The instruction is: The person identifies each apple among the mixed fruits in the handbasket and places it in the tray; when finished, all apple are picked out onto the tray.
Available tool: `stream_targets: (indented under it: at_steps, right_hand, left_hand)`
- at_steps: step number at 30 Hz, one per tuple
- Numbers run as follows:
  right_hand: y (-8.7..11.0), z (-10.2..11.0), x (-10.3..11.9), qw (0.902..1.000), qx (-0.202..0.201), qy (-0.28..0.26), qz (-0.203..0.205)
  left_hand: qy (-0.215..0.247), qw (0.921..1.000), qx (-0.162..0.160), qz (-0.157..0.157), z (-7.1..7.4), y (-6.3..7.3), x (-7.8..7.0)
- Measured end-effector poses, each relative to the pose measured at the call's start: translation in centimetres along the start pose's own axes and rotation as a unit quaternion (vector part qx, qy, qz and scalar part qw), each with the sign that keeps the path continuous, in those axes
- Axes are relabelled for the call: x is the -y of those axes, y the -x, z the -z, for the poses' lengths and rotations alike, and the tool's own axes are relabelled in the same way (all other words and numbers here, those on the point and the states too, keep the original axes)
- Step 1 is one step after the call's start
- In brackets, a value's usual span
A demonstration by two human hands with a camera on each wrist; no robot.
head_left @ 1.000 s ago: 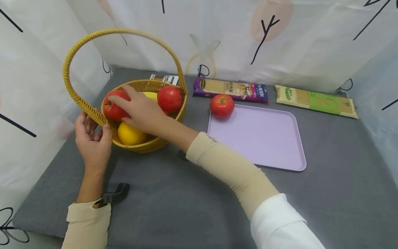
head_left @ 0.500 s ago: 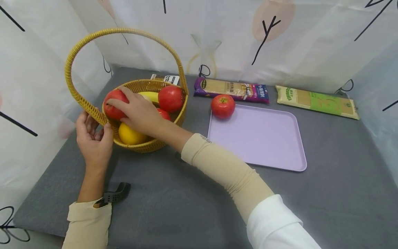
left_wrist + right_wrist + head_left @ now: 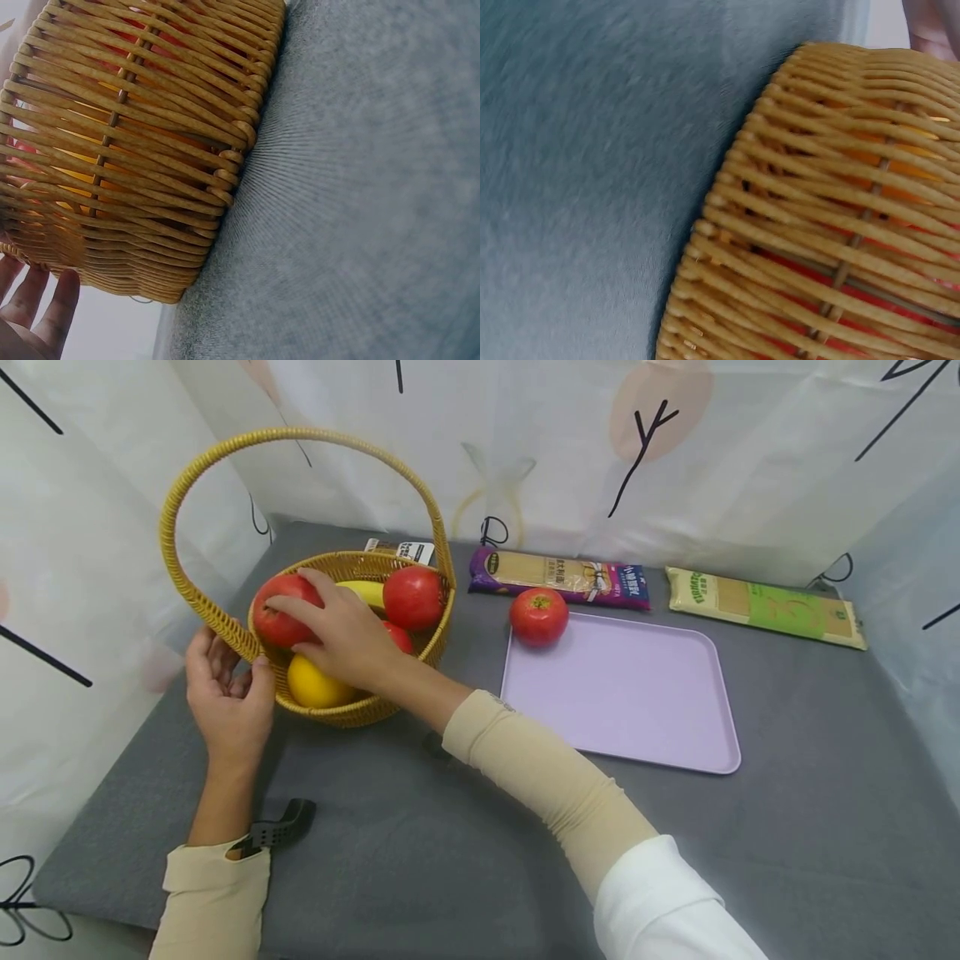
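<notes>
A yellow wicker basket [image 3: 352,717] with a tall arched handle stands on the left of the grey table. My left hand [image 3: 234,710] holds the basket's left rim near the foot of the handle; in the left wrist view its fingers [image 3: 58,307] touch the weave. Reaching into the basket, my right hand [image 3: 352,635] grips a red apple [image 3: 279,612] at the left side. Around it lie a yellow round fruit [image 3: 318,683], a banana [image 3: 366,593], another red apple [image 3: 414,598] and a partly covered red fruit [image 3: 399,637]. The right wrist view shows mostly basket wall [image 3: 832,202].
A lilac tray [image 3: 637,693] lies right of the basket, with a red apple [image 3: 538,617] on its far left corner. Behind are a purple noodle packet [image 3: 558,578] and a green one [image 3: 765,607]. Another small packet [image 3: 401,550] shows behind the basket.
Over the last second the right hand and the apple it grips have shifted only slightly within the basket. The left hand keeps its place on the rim.
</notes>
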State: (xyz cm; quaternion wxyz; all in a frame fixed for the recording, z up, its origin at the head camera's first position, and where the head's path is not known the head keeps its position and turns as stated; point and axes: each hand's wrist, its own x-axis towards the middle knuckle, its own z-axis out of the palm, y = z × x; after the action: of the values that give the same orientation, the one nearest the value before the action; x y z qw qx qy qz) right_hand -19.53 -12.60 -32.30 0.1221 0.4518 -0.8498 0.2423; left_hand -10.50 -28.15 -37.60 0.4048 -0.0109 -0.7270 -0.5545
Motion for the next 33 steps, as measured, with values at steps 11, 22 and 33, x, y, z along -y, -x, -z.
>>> stream_targets:
  at_steps: [11, 22, 33]
  right_hand:
    - [0.4, 0.4, 0.0, 0.9972, -0.022, -0.068, -0.02]
    - [1.2, 0.9, 0.6, 0.9908, -0.04, -0.123, -0.04]
    - [2.7, 1.4, 0.9, 0.98, -0.057, -0.186, -0.044]
  left_hand:
    - [-0.006, 1.0, 0.0, 0.001, -0.3, 0.0, -0.2]
    - [-0.008, 0.9999, -0.002, 0.006, -0.2, 0.0, -0.3]
    - [-0.002, 1.0, -0.001, 0.009, -0.6, 0.2, -2.7]
